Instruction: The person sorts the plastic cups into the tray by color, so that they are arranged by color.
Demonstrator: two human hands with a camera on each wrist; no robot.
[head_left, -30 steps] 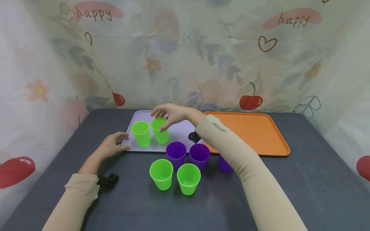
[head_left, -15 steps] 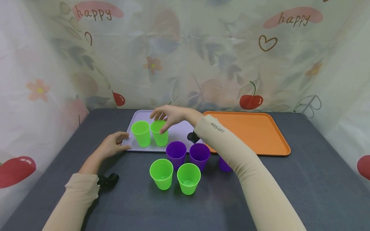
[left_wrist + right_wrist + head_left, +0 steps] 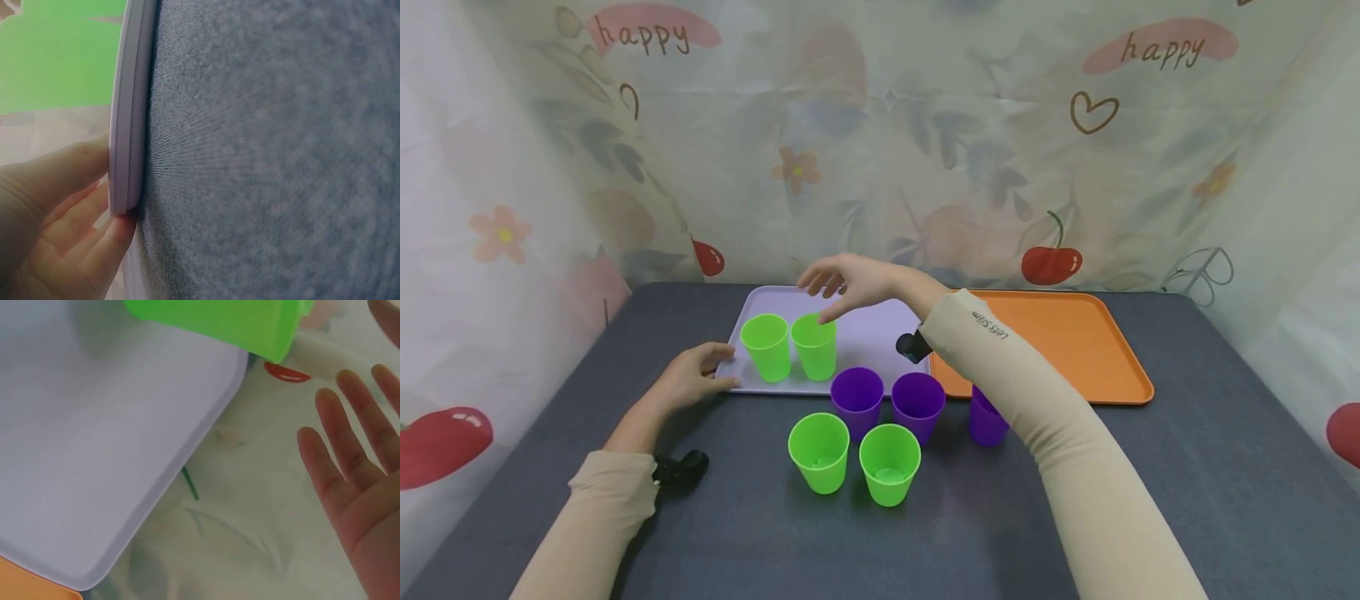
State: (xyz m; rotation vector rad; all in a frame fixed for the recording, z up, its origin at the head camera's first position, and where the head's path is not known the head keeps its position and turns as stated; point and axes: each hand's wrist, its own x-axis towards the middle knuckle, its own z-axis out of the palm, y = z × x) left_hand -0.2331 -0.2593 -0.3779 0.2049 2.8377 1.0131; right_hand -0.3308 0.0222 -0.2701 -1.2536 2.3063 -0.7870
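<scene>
**Two green cups on the lilac tray, right hand free above them**

A patterned cloth (image 3: 880, 125) hangs along the far side, behind a dark table (image 3: 1210, 467). On its far half lie two trays end to end: the orange tray (image 3: 1075, 342) on the right, with no cup seen on its visible part, and the lilac tray (image 3: 880, 342) on the left.

The left hand (image 3: 688, 379) pinches the lilac tray's near left corner between thumb and fingers, probably to stop it sliding. The right hand (image 3: 865, 282) hovers over that tray, fingers spread and grasping nothing. The right wrist view shows it apart from the cup, its lifted pose seemingly chosen to clear the rim.

Seven cups stand upright. The left green cup (image 3: 767, 350) and the right green cup (image 3: 815, 350) sit side by side on the lilac tray's left part, perhaps to leave its right part usable. On the table, two purple cups (image 3: 917, 408) stand just near of the trays, with two more green cups (image 3: 889, 467) nearer still, all within easy reach. A third purple cup (image 3: 987, 421), partly behind the right sleeve (image 3: 1037, 400), stands apart to their right.

Smallest are the black wrist devices (image 3: 681, 468), one at each cuff.
</scene>
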